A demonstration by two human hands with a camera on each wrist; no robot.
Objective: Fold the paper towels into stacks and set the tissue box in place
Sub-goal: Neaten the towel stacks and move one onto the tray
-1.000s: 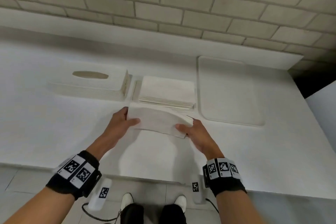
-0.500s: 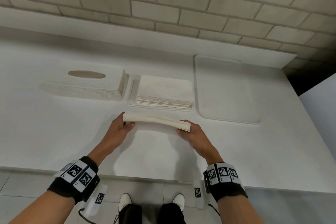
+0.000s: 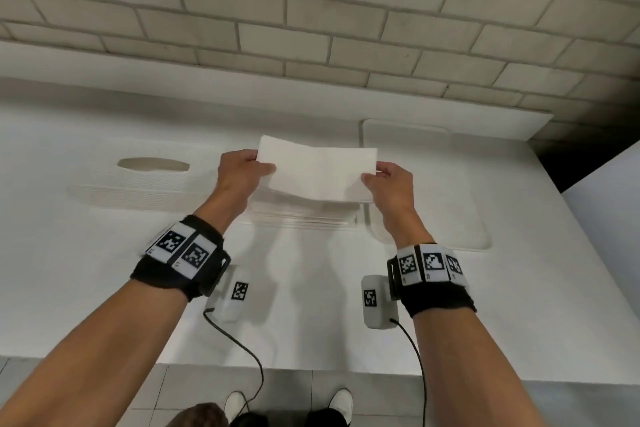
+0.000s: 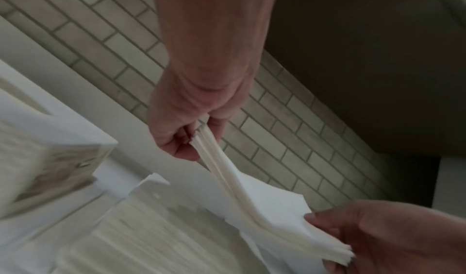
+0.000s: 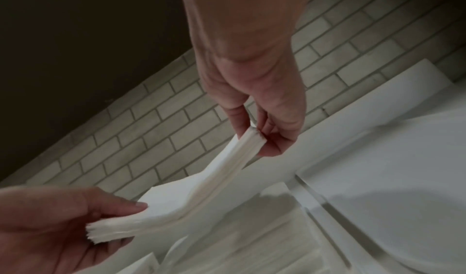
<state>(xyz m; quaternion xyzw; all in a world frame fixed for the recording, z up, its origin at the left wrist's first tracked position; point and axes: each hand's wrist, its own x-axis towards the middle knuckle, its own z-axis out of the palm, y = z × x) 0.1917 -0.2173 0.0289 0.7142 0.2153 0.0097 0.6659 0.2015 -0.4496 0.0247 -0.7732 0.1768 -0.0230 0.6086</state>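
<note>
Sagging between both hands [image 3: 317, 177], the white folded paper towels [image 3: 317, 172].

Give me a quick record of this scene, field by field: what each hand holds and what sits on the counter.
left hand: pinches left end of the towel bundle
right hand: pinches its right end
bundle: folded, sagging in the middle, held above the stack
tissue box: on the counter, left of the stack
tray: right of the stack
</note>
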